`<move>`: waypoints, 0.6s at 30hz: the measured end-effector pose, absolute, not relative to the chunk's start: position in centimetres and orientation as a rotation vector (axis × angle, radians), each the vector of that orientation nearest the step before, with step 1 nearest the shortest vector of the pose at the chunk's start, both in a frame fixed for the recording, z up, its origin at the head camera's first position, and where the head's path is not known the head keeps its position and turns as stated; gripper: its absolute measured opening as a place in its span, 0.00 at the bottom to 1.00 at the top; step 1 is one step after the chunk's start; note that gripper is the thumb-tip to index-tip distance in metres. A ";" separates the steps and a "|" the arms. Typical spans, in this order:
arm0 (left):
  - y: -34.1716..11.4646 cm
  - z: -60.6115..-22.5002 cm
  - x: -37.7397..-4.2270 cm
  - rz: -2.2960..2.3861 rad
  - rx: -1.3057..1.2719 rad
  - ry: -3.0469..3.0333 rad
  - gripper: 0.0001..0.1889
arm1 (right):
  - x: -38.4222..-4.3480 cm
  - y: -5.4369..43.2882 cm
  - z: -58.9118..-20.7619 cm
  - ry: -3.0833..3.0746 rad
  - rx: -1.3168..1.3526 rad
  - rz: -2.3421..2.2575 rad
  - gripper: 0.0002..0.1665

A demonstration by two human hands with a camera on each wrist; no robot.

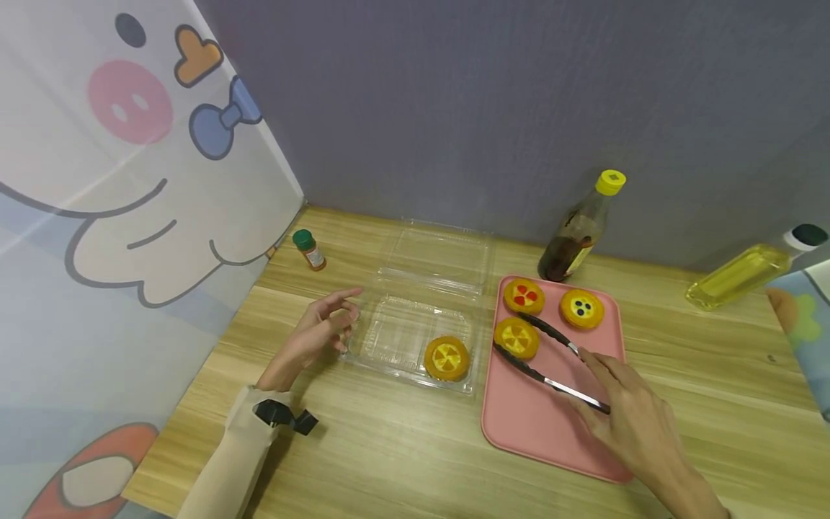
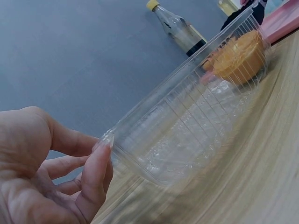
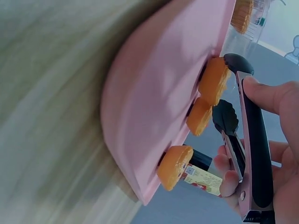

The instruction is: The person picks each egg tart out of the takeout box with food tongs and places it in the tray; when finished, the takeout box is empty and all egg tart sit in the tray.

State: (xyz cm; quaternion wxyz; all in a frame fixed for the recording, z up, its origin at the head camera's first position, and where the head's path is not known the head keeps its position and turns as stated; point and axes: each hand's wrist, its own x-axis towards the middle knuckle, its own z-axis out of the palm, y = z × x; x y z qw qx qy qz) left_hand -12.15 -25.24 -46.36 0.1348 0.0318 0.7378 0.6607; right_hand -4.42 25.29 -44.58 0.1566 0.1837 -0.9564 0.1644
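Observation:
My left hand (image 1: 319, 330) pinches the left rim of a clear plastic clamshell box (image 2: 154, 135) between thumb and fingers. The box lies unfolded, its lid (image 1: 441, 257) towards the wall. One tart with orange wedges on top (image 1: 447, 358) sits at the right of the box's base. Black-tipped tongs (image 1: 573, 393) are held in my right hand (image 1: 638, 414). Their spread tips stand on either side of a second orange-wedge tart (image 1: 516, 339) on the pink tray (image 1: 545, 425). Behind it are a red-topped tart (image 1: 524, 296) and one with dark berries (image 1: 581, 309).
A dark sauce bottle with a yellow cap (image 1: 573, 238) stands behind the tray. An oil bottle (image 1: 742, 275) is at the far right. A small green-lidded spice jar (image 1: 310, 250) stands at the back left. A grey wall (image 1: 454, 108) borders the wooden table.

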 end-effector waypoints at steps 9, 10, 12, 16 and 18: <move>-25.3 -46.4 -12.1 1.918 0.080 2.133 0.29 | -4.3 25.1 -43.8 -2.718 0.534 0.471 0.49; -25.3 -46.4 -12.0 1.916 0.077 2.134 0.29 | -4.3 25.0 -43.6 -2.714 0.535 0.475 0.49; -25.3 -46.4 -12.0 1.912 0.075 2.135 0.29 | -4.4 25.0 -43.3 -2.687 0.547 0.484 0.49; -25.2 -46.2 -12.0 1.908 0.075 2.139 0.29 | -5.0 24.6 -42.2 -2.635 0.597 0.497 0.50; -25.2 -46.2 -12.0 1.909 0.076 2.138 0.29 | -5.4 24.3 -41.5 -2.627 0.628 0.493 0.50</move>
